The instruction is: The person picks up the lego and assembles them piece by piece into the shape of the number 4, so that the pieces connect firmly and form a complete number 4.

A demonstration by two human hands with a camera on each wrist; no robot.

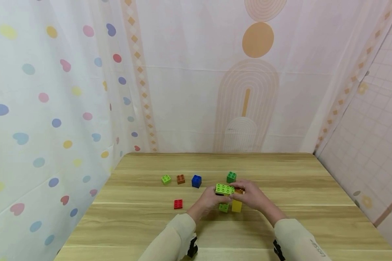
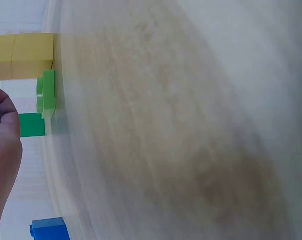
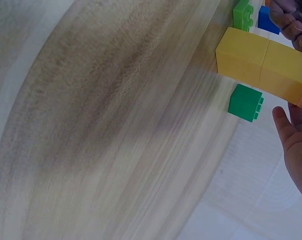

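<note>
Blocks are sitting at the centre of the frame: a lime plate (image 1: pixel 224 189) on a yellow stack (image 1: pixel 236 205), and I am gripping it from both sides. My left hand (image 1: pixel 209 199) is curling around the plate's left end. My right hand (image 1: pixel 252 194) is closing on the right end, over an orange brick (image 1: pixel 239 190). A small green brick (image 1: pixel 223 207) is lying just beside the stack.

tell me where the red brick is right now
In the head view the red brick lies alone on the table, left of the left hand, nearer than the brown brick.
</note>
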